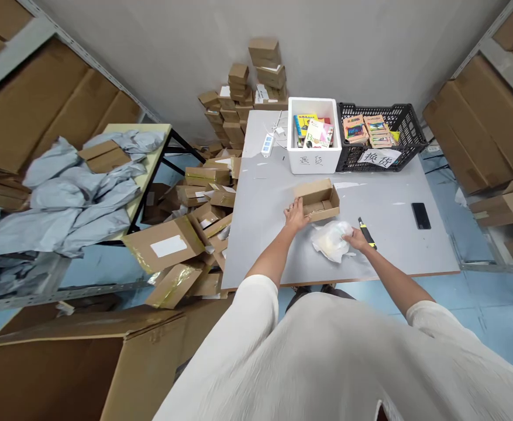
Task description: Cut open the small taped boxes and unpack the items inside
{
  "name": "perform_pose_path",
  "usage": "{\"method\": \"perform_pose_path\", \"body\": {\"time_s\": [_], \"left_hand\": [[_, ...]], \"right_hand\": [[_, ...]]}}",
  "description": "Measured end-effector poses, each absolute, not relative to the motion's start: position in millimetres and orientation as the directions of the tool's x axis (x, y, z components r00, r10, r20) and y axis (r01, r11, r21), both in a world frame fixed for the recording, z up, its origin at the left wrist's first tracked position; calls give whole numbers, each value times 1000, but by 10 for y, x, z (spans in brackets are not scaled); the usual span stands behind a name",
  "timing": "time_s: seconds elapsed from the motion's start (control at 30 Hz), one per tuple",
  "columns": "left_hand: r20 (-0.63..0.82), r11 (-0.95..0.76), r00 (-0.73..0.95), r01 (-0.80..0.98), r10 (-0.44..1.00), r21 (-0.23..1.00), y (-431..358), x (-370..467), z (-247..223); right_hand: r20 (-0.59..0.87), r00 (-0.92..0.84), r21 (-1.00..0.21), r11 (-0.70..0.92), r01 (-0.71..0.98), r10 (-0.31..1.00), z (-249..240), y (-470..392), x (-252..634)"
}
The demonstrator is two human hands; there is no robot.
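An open cardboard box [320,202] stands on the grey table, its inside facing up toward me. My left hand [296,216] grips the box at its left end, fingers along the outside. Just in front of the box lies a white plastic-wrapped bundle [331,238]; what is inside the wrapping cannot be made out. My right hand [358,240] pinches the right side of this bundle. Close beside the right hand is a black and yellow utility knife [367,234], lying on the table and not held.
At the table's [260,234] back stand a white foam bin [314,161] with books and a black crate [381,140] with small packs. A phone [421,216] lies right, a power strip [267,145] back left. Cardboard boxes [168,245] heap up left; grey mailing bags [76,187] cover a side table.
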State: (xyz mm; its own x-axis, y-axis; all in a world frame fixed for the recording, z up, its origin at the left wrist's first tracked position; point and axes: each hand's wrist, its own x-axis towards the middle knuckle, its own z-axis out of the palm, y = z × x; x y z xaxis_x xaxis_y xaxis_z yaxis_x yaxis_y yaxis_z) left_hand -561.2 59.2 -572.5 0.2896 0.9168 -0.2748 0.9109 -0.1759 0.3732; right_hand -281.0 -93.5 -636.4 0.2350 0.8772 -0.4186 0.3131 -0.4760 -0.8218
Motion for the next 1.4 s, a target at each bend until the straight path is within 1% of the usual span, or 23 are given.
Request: {"method": "perform_pose_path", "body": {"time_s": [0.07,0.13,0.23,0.33,0.43,0.57,0.63,0.7,0.73,0.8,0.87,0.9,0.93,1.0,1.07,1.1,1.13,1.2,1.23,1.3,1.33,1.4], "left_hand": [[-270,-181,305,898,913,401,687,-5574,-5736],[-257,-184,311,888,915,422,768,-5535,-5745],[-217,-186,305,878,927,440,843,-5492,-5752],[-179,-193,297,876,938,442,834,-5485,-5737],[-149,-209,301,873,942,441,723,-5509,-5670],[-56,-292,351,847,935,445,409,-5582,-5529],[-25,-340,390,830,921,442,189,-5638,-5489],[-42,-380,446,805,894,456,-47,-5692,-5494],[-64,-404,487,786,871,468,-162,-5712,-5515],[-120,-444,561,752,819,487,-362,-5725,-5582],[-196,-494,650,709,734,504,-506,-5695,-5666],[-230,-502,668,705,708,501,-554,-5666,-5708],[-257,-507,677,704,689,497,-587,-5631,-5747],[-290,-504,675,714,678,486,-613,-5558,-5809],[-300,-487,655,733,694,474,-601,-5504,-5841],[-296,-479,645,740,705,472,-587,-5488,-5844],[-287,-475,638,744,715,471,-571,-5482,-5839],[-263,-478,637,740,725,473,-538,-5490,-5810],[-252,-481,640,735,726,478,-523,-5500,-5789],[-241,-470,637,729,733,498,-495,-5519,-5740],[-237,-454,630,727,740,514,-482,-5525,-5712],[-231,-412,613,719,756,559,-450,-5521,-5650]], "right_hand": [[-442,288,-788,-521,327,850,-6502,-934,-2994],[-450,307,-780,-537,322,839,-6605,-908,-3167],[-460,319,-762,-553,338,829,-6704,-865,-3349],[-466,322,-724,-565,396,824,-6735,-864,-3403],[-459,333,-659,-567,494,824,-6701,-908,-3358],[-390,332,-579,-509,636,859,-6576,-965,-3256],[-382,342,-549,-508,663,859,-6490,-978,-3217],[-405,354,-535,-532,657,843,-6399,-987,-3196],[-416,352,-547,-540,639,838,-6356,-992,-3193],[-426,333,-625,-540,564,841,-6281,-1004,-3203],[-440,298,-730,-531,431,847,-6226,-1013,-3229],[-459,281,-768,-536,352,843,-6207,-1014,-3245],[-490,264,-789,-551,272,831,-6192,-1012,-3261],[-557,229,-794,-592,135,799,-6167,-1000,-3285],[-576,232,-794,-604,69,784,-6133,-989,-3294],[-550,265,-805,-587,84,792,-6109,-990,-3293],[-494,315,-820,-555,139,810,-6077,-998,-3291],[-308,402,-825,-453,338,862,-5996,-1041,-3289],[-202,396,-807,-382,451,896,-5950,-1074,-3295],[-34,266,-750,-200,631,963,-5861,-1150,-3322],[21,173,-718,-106,688,985,-5823,-1187,-3343],[72,-2,-652,48,756,997,-5765,-1237,-3393]]}}
